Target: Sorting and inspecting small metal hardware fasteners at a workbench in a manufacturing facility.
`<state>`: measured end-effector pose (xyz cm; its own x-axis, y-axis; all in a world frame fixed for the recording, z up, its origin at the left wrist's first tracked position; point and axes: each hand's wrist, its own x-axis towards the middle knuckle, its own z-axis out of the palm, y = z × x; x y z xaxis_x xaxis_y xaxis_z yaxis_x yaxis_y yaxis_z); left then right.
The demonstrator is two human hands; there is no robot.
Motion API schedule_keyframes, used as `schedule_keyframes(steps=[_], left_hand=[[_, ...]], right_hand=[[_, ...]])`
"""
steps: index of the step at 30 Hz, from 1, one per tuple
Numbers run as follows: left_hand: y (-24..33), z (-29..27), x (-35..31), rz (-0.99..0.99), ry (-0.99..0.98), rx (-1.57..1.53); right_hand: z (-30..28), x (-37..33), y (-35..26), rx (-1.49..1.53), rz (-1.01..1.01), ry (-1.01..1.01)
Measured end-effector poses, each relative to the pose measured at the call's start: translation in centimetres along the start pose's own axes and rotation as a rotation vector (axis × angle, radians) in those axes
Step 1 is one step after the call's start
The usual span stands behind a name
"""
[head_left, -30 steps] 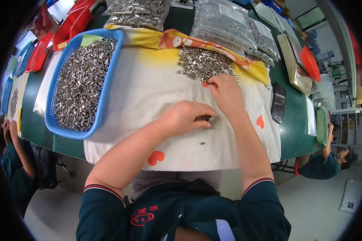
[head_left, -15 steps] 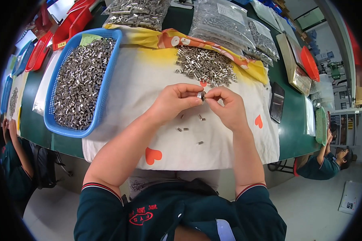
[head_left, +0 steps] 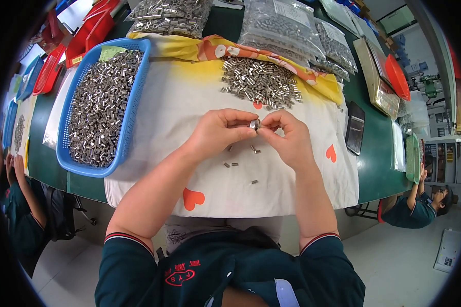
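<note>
A small, shiny, round metal piece [head_left: 254, 124] is pinched between the thumb and fingers of my left hand [head_left: 216, 131], above the middle of the white cloth [head_left: 159, 123]. My right hand [head_left: 291, 139] is closed in a pinch right against that piece; whatever its fingertips grip is too small and covered to make out. Below both hands lie several loose short metal cylinders [head_left: 255, 150]. Beyond them, a heap of similar cylinders [head_left: 261, 82] rests on the cloth, in front of a folded yellow and orange cloth [head_left: 210, 50].
At left stands a blue basket [head_left: 119, 156] full of small metal cylinders. Clear bags of metal parts [head_left: 281, 28] lie at the back. A dark phone [head_left: 354, 128] is on the green table [head_left: 379, 171] at right, near a red tray [head_left: 396, 80]. Other people sit at both sides.
Both hands stay together over the cloth; the metal piece has turned slightly between the fingertips. The view has shifted a little. The loose cylinders lie as before.
</note>
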<state>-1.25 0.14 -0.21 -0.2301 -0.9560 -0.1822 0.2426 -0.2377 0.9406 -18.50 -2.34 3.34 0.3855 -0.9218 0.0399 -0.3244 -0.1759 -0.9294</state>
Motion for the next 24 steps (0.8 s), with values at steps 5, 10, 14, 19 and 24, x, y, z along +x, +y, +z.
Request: schedule_keyframes(steps=[5, 10, 14, 19, 24], left_hand=[[0.1, -0.1, 0.0, -0.099, 0.015, 0.113], [0.1, 0.6, -0.3, -0.029, -0.055, 0.164], [0.1, 0.4, -0.2, -0.017, -0.034, 0.169], [0.3, 0.4, -0.2, -0.032, -0.032, 0.158], [0.3, 0.1, -0.1, -0.068, -0.034, 0.153]], right_hand=[[-1.3, 0.2, 0.9, -0.188, -0.100, -0.060], [-2.0, 2.2, 1.2, -0.466, 0.046, 0.143], [-0.2, 3.1, 2.7, -0.856, -0.194, 0.125], [-0.5, 2.7, 2.3, -0.649, 0.026, 0.060], [-0.3, 2.1, 2.2, -0.881, -0.094, 0.066]])
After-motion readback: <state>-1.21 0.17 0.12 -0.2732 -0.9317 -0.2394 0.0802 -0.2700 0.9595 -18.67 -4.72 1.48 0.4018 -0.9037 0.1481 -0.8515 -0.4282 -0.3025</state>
